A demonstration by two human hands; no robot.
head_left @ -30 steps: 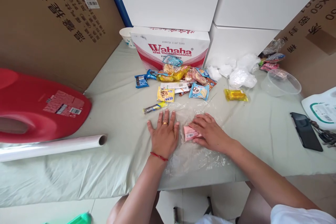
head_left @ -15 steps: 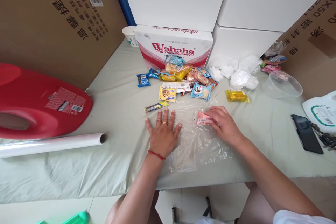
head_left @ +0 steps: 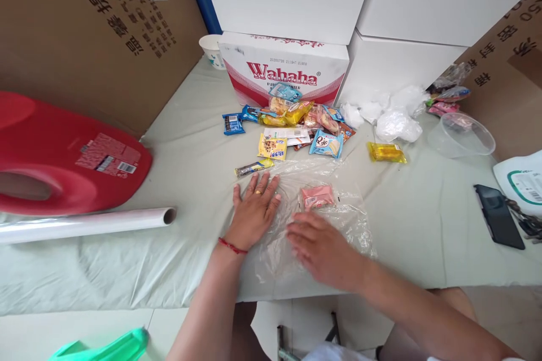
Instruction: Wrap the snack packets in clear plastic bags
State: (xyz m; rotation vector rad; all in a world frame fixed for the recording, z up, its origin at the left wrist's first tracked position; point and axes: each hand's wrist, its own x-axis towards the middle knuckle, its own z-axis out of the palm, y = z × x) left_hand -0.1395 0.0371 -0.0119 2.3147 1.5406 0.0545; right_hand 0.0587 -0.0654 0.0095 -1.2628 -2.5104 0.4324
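Note:
A clear plastic bag (head_left: 351,225) lies spread on the covered table in front of me. On it rests a pink snack packet (head_left: 317,196), touched by neither hand. My left hand (head_left: 254,208) presses flat over the bag's left side, fingers spread. Slightly blurred, my right hand (head_left: 324,248) hovers over or touches the bag just below the packet, its fingers stretched toward the left and holding nothing. Beyond my left fingertips is a slim yellow-and-dark snack packet (head_left: 254,168). Behind it lie a yellow cookie packet (head_left: 272,148) and a light-blue packet (head_left: 326,144).
A heap of snacks (head_left: 296,113) leans toward the Wahaha box (head_left: 288,67). To the right are a yellow packet (head_left: 387,152), white crumpled bags (head_left: 398,124), a clear bowl (head_left: 461,135) and a phone (head_left: 498,217). A red jug (head_left: 105,163) and a film roll (head_left: 93,224) occupy the left.
My right hand has let go of the pink packet and moved left and toward me. The packet now lies flat on the bag. My left hand has shifted slightly left.

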